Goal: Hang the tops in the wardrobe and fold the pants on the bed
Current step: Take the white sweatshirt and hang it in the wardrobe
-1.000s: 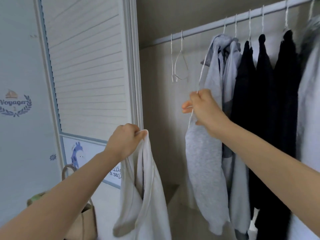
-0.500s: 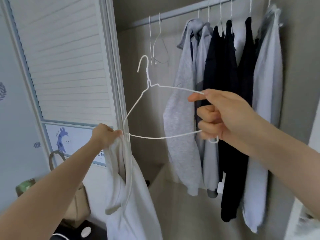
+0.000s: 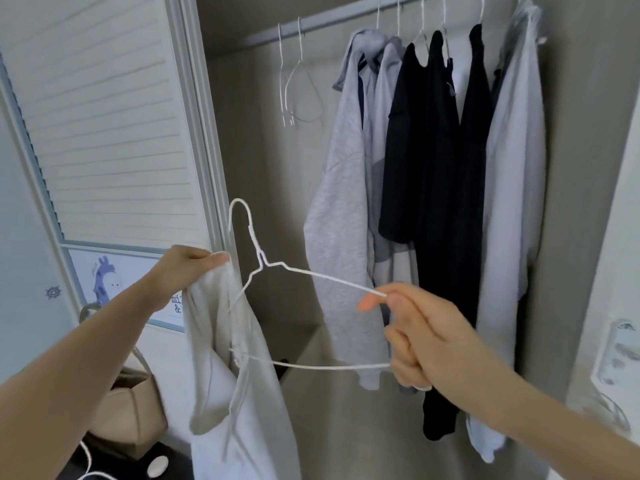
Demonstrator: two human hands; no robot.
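Note:
My left hand (image 3: pixel 188 268) grips the top edge of a white top (image 3: pixel 235 403), which hangs limp below it in front of the wardrobe's left door frame. My right hand (image 3: pixel 419 337) holds the right end of a white wire hanger (image 3: pixel 311 275), thumb and forefinger pinching its upper arm. The hanger's left end lies inside or against the top's opening; its hook points up. Behind, the wardrobe rail (image 3: pixel 332 22) carries grey and black tops (image 3: pixel 433 168) on hangers.
Two empty wire hangers (image 3: pixel 294 84) hang on the rail left of the clothes. A white louvred door (image 3: pixel 104 133) stands at the left. A beige bag (image 3: pixel 128 410) and a white cable (image 3: pixel 86 465) lie on the floor below my left arm.
My right hand took a hanger off the rail and brought it down and left to the white top. The hanger's left end now reaches into the top.

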